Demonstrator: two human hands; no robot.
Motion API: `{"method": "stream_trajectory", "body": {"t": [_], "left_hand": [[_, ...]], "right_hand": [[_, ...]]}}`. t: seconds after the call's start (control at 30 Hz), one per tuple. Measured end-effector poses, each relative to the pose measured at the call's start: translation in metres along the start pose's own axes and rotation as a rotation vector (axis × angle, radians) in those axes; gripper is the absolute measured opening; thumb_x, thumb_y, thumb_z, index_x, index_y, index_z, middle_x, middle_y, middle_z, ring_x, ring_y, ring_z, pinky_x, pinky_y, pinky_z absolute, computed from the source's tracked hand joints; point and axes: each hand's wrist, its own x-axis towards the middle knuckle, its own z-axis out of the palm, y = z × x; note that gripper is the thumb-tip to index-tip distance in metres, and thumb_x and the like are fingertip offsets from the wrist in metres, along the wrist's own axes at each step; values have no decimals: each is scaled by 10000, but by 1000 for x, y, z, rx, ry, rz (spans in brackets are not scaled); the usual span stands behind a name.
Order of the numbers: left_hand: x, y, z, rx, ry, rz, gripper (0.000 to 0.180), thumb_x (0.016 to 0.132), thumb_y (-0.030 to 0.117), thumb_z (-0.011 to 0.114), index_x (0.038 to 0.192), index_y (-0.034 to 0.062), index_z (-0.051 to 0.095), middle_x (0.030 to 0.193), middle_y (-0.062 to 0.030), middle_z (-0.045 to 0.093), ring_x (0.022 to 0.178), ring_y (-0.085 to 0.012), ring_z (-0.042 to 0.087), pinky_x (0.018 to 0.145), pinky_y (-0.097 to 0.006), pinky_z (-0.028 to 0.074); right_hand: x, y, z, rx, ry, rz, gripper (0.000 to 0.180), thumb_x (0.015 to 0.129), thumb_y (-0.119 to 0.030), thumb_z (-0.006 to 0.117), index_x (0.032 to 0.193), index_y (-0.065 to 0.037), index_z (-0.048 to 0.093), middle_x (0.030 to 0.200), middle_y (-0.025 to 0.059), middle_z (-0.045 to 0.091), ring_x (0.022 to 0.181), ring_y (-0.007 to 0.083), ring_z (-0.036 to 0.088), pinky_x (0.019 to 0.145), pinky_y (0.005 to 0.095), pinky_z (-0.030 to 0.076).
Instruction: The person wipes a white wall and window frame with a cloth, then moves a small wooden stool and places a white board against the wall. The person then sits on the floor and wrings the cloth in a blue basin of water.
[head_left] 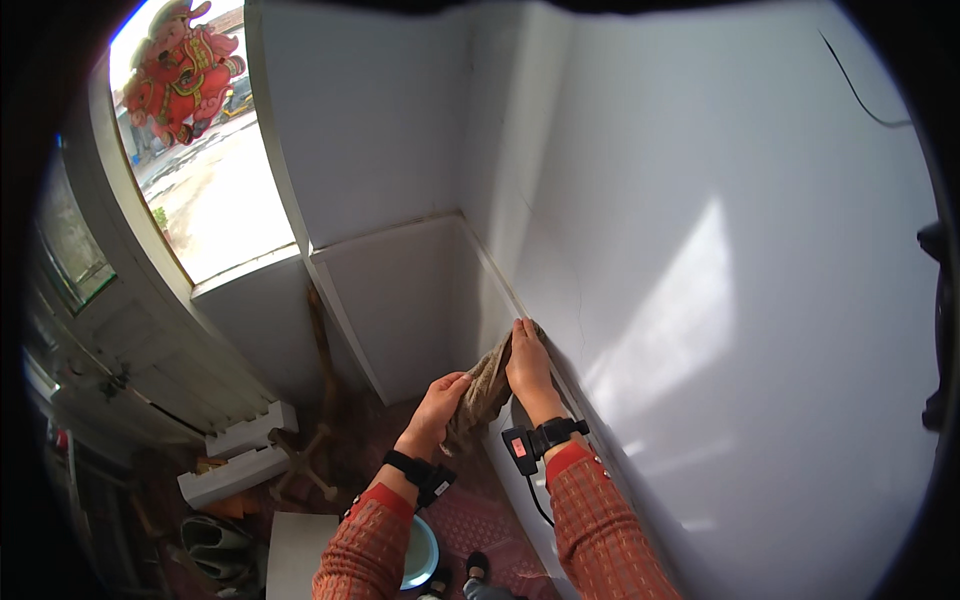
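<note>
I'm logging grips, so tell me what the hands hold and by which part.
A brown cloth: the left hand grips its left side. The right hand lies over its upper end; whether those fingers close around it cannot be told.

Daylight burns the window (230,215) at upper left nearly white, its glare washing out much of the view outside, as a slanting patch of sunlight falls across the pale wall (820,300) at right. Shadow dims the floor (375,430) at lower left. Fisheye distortion bows the door (150,335) at far left near the blackened, blue-fringed rim.
</note>
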Motion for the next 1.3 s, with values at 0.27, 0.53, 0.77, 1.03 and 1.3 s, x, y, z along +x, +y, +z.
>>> {"method": "stream_trajectory", "body": {"t": [0.27, 0.53, 0.77, 1.03, 1.3], "left_hand": [[32, 18, -8, 69, 72, 72, 298, 1029, 238, 505, 1163, -6, 613, 993, -48, 683, 852, -129, 650, 771, -281, 533], [40, 27, -30, -9, 67, 131, 260, 1036, 211, 499, 1144, 13, 629, 972, -31, 688, 837, -119, 646, 755, -267, 527], [-81, 5, -89, -164, 126, 118, 183, 1025, 196, 529, 1008, 56, 645, 911, -22, 681, 824, -109, 653, 732, -259, 538], [-152, -45, -89, -360, 75, -49, 138, 1025, 161, 527, 1041, 62, 621, 961, -41, 679, 849, -128, 664, 761, -271, 564], [-200, -44, -82, -235, 77, 43, 223, 1015, 126, 528, 1225, 59, 554, 1155, -62, 631, 1048, -158, 628, 915, -307, 536]], "right_hand": [[64, -2, 35, 58, 88, -64, 419, 876, 75, 478, 1289, 144, 485, 1391, 320, 462, 1243, 435, 513, 1049, 420, 448], [97, -7, 65, 406, -50, -32, 427, 851, 54, 439, 1227, -5, 632, 1221, 198, 656, 1156, 353, 616, 1018, 374, 471], [-20, -45, 65, 532, -396, -63, 407, 861, -51, 512, 1245, -59, 646, 1143, 153, 703, 1071, 261, 670, 933, 326, 495], [-167, -58, 46, 1318, -1192, 144, 1096, 829, -668, 649, 1580, -85, 103, 1591, 126, 241, 1459, 223, 243, 1192, 372, 200], [-212, -80, 27, 1293, -906, 201, 765, 843, -182, 785, 1468, -45, 367, 1341, 55, 533, 1231, 147, 500, 1068, 312, 410]]}}
